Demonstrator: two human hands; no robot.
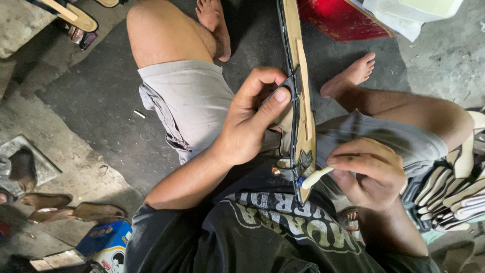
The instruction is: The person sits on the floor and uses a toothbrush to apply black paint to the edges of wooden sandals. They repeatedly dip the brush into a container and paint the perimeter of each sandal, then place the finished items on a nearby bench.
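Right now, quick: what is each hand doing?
Left hand: closed, pinching the black strap on the long sandal sole.
Right hand: closed around a small white brush touching the sole.

I sit on a dark, worn concrete floor, paler and cracked toward my left. A red sheet lies ahead beside white plastic. 2 brown sandals rest near a blue box. A stack of cut pieces sits at my right. The light is soft and even.
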